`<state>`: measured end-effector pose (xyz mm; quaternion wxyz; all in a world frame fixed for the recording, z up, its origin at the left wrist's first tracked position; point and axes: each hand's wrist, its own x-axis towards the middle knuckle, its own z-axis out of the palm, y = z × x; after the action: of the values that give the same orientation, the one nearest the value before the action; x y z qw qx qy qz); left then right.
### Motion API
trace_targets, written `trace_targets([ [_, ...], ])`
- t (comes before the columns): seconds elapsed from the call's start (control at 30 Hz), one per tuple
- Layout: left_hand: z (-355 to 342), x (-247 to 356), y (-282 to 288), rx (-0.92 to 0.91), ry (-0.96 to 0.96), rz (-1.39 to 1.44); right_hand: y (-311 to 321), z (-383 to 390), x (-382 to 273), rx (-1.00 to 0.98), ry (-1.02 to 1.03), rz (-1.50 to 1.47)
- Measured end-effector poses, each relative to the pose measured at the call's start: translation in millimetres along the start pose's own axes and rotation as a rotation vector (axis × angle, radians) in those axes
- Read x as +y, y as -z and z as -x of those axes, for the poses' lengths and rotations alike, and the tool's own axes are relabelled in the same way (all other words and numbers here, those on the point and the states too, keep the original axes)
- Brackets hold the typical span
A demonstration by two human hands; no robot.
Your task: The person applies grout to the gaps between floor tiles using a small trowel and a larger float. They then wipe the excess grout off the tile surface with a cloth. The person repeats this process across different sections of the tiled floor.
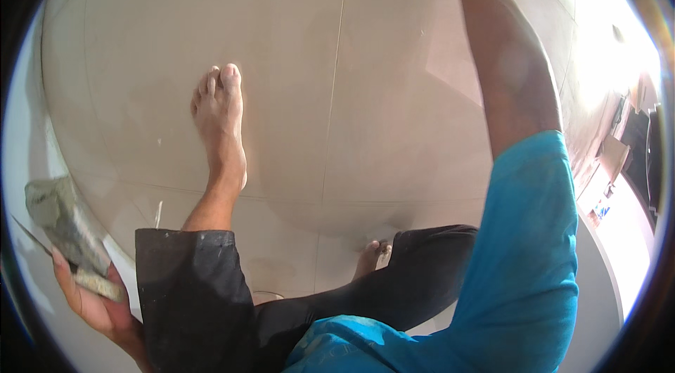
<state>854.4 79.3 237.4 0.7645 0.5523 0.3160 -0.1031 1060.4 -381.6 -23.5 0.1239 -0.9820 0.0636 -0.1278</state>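
Note:
At the lower left, my left hand (98, 306) is closed around a grey-green, slab-like tool (67, 222) with a stubby yellowish handle (98, 285). The slab's surface looks smeared and worn, and its exact kind is unclear. A thin dark edge (31, 236) sticks out past my fingers on the outer side. My right arm (510, 56), in a blue sleeve, stretches far forward and leaves the picture at the top. The right hand itself lies outside the view, so what it touches is hidden.
Large beige tiles (281, 127) with thin joints cover the floor. My bare left foot (221, 106) is planted forward; the other foot (369, 260) is tucked back. A white wall (31, 113) curves along the left. Cluttered objects (615, 155) stand at the bright right edge.

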Motion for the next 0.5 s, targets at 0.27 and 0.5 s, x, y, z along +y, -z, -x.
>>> trace_targets([
  [0.27,-69,-47,-11,0.060,-0.070,-0.114,27,46,90,0.093,-0.412,-0.343],
  [0.5,-139,-62,-67,-0.140,-0.073,-0.225,32,181,-164,-0.366,-0.322,-1.501],
])
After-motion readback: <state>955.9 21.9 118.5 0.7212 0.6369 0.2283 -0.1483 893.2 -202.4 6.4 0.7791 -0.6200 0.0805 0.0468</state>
